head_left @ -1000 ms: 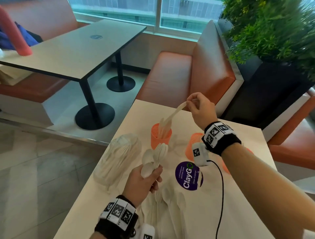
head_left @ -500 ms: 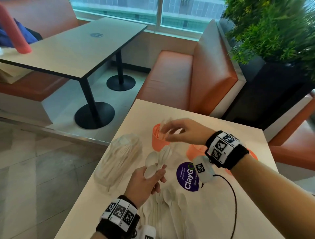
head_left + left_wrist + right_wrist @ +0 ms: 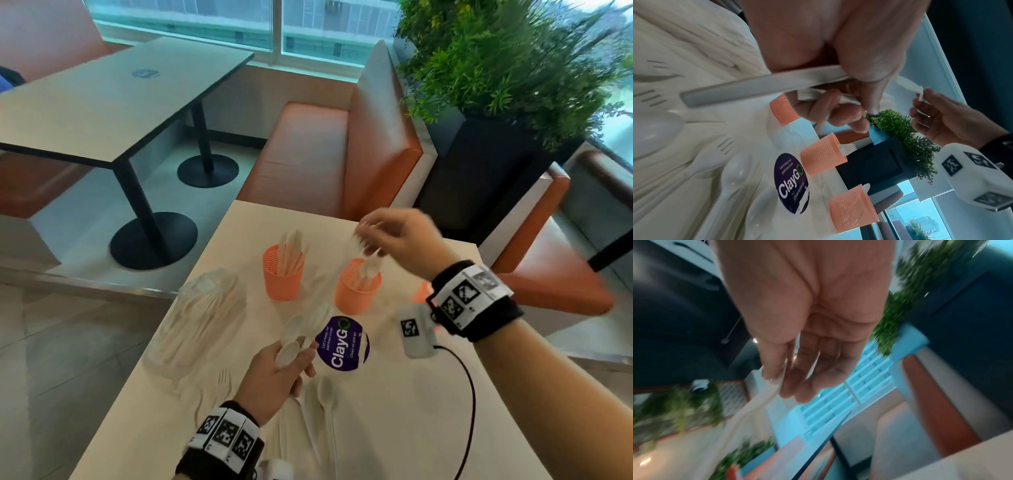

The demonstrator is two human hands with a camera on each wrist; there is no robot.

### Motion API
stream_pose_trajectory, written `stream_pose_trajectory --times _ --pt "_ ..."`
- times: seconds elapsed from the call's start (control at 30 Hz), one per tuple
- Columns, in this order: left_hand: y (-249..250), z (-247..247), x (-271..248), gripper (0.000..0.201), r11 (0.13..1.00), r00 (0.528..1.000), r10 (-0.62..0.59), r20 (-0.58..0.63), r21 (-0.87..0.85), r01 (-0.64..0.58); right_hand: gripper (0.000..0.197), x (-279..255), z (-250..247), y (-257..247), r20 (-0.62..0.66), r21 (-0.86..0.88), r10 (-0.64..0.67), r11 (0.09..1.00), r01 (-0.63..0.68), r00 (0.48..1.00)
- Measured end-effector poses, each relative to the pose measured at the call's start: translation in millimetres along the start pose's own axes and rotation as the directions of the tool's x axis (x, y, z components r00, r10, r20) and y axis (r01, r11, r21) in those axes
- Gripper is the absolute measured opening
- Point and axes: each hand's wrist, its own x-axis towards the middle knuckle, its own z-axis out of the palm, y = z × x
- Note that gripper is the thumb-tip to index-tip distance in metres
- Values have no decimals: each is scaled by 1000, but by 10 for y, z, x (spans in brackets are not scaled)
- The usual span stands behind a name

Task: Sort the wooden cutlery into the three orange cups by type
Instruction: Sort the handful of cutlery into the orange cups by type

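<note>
Three orange cups stand on the pale table (image 3: 394, 428): the left cup (image 3: 282, 274) holds flat wooden pieces, the middle cup (image 3: 358, 291) holds forks, and the right cup (image 3: 422, 293) is mostly hidden behind my wrist. My right hand (image 3: 368, 240) pinches a wooden fork (image 3: 919, 91) just above the middle cup. Nearer me, my left hand (image 3: 294, 356) grips a bundle of wooden spoons (image 3: 289, 347) by their handles (image 3: 756, 86). Loose spoons (image 3: 325, 394) and a fork (image 3: 224, 375) lie on the table by my left wrist.
A clear plastic bag of cutlery (image 3: 202, 318) lies at the table's left edge. A purple ClayGo sticker (image 3: 342, 344) sits in the middle. A black cable (image 3: 471, 394) hangs from my right wrist. Beyond the table are an orange bench (image 3: 342, 154) and a planter (image 3: 496, 68).
My right hand left the left cup, came to the bundle in my left hand, and now holds a fork over the middle cup. My left hand has sunk a little.
</note>
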Motion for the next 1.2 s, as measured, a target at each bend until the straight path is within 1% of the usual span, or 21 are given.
stream_pose_trajectory --times 0.07,0.1,0.17,0.3,0.37,0.43,0.47,0.5,0.53,0.57,0.6,0.63,0.67,0.7,0.73,0.8,0.87,0.93,1.03,1.07,1.2 --pt "11 45 2 18 1000 1000 6 1 -8 -6 9 65 -226 163 -225 -62 -4 998 -10 974" --pt "20 67 6 18 1000 1000 10 -1 -10 -10 12 103 -294 274 -298 -115 -1 993 -34 955" --pt "44 113 16 18 1000 1000 9 -3 -22 -9 18 176 -318 523 -348 -219 32 969 -114 937" --pt "100 211 29 20 1000 1000 6 14 -30 -6 20 238 -91 935 -213 -396 138 893 -215 967" --pt "133 249 35 22 999 1000 3 15 -37 -3 26 241 11 1027 -152 -444 216 857 -262 965" --pt "165 282 37 23 998 1000 -1 21 -58 2 38 225 52 1012 -144 -488 194 839 -240 970" --pt "178 295 37 23 998 1000 -1 26 -69 3 40 197 70 939 -132 -468 150 862 -195 980" --pt "189 306 36 22 997 1000 -2 30 -76 4 39 146 95 819 -80 -404 111 905 -134 991" --pt "198 319 35 22 997 999 -2 36 -81 5 36 75 126 676 24 -307 84 949 -73 996" --pt "205 333 36 23 996 999 -2 43 -84 5 35 -7 170 524 169 -208 70 978 -34 983" --pt "216 351 40 24 996 999 -3 48 -88 7 36 -96 211 376 324 -132 68 991 -26 943" --pt "228 373 43 25 995 999 -8 51 -96 12 38 -186 245 263 459 -86 72 996 -36 886" --pt "237 396 50 27 994 999 -14 52 -107 19 40 -267 268 197 549 -66 81 996 -53 832" --pt "247 419 61 29 993 998 -18 54 -116 24 42 -339 285 152 592 -69 91 996 -62 801" --pt "252 442 70 31 993 998 -19 54 -114 26 45 -405 299 116 600 -95 99 994 -52 794" --pt "251 498 93 32 997 998 -22 54 -69 25 45 -524 341 80 589 -133 85 991 -8 803" --pt "231 558 125 20 999 998 -48 45 -9 48 43 -635 399 75 578 -94 51 996 5 814" --pt "243 617 137 15 996 996 -83 26 37 82 44 -720 430 98 519 -91 36 996 14 854" --pt "335 714 89 23 984 995 -95 40 157 88 55 -822 430 142 419 -107 18 994 30 908" --pt "359 750 65 21 980 995 -87 52 183 77 53 -854 427 155 394 -100 19 995 22 919" --pt "379 855 4 20 967 996 -70 61 250 53 25 -965 348 220 335 -53 27 999 -9 942"
